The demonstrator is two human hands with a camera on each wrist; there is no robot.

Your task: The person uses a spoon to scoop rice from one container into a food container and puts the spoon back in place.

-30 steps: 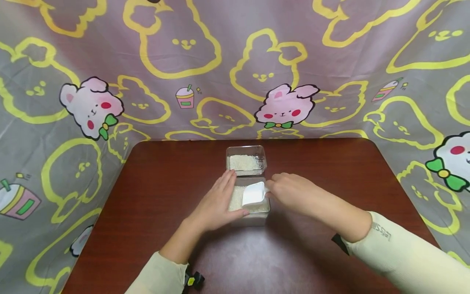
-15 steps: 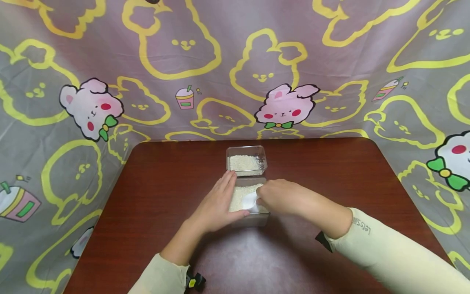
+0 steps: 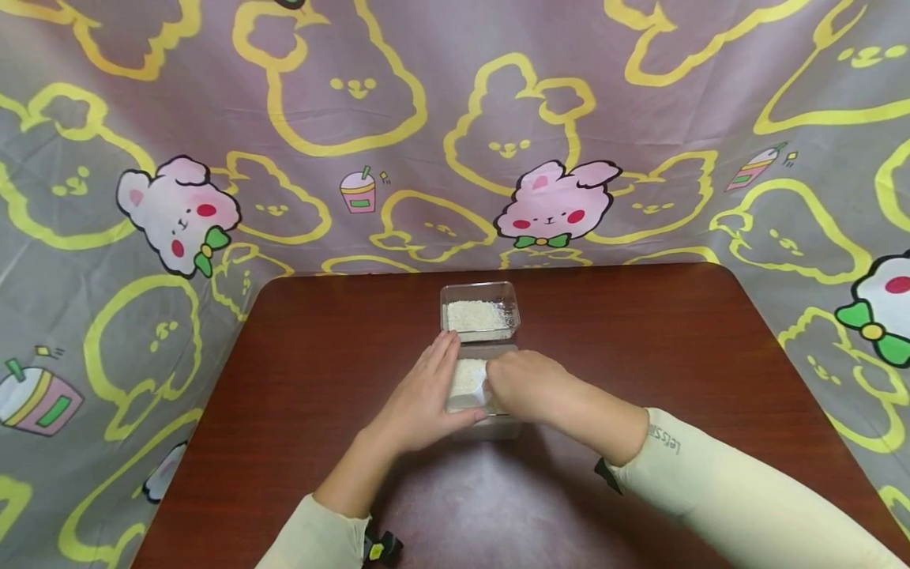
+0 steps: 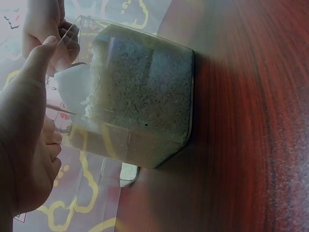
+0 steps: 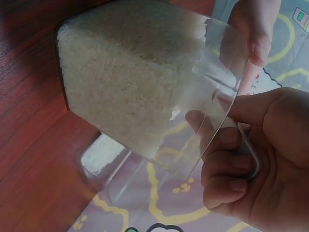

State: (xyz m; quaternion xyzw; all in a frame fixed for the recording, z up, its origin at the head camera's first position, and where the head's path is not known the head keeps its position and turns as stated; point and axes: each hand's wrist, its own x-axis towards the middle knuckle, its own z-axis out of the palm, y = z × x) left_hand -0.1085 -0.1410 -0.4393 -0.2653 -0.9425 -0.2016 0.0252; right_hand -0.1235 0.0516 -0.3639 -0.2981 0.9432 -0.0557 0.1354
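Observation:
A clear container [image 4: 145,82] full of white rice stands on the table. My left hand [image 3: 419,395] lies along its left side with straight fingers, the thumb over the near rim. My right hand [image 3: 529,386] is at the right rim and grips the handle of a white scoop [image 4: 73,89], its fingers curled round it in the right wrist view. The scoop is inside the container's top, low at the rice [image 5: 120,72]; the hand hides part of it in the head view.
A second clear container [image 3: 479,310], lower in rice, stands just behind the first on the brown table [image 3: 320,340]. A patterned curtain [image 3: 419,103] hangs round the back and sides of the table.
My right hand has moved left and slightly down over the container, and the scoop has gone from above the rice down into it. My left hand has stayed at the container's side.

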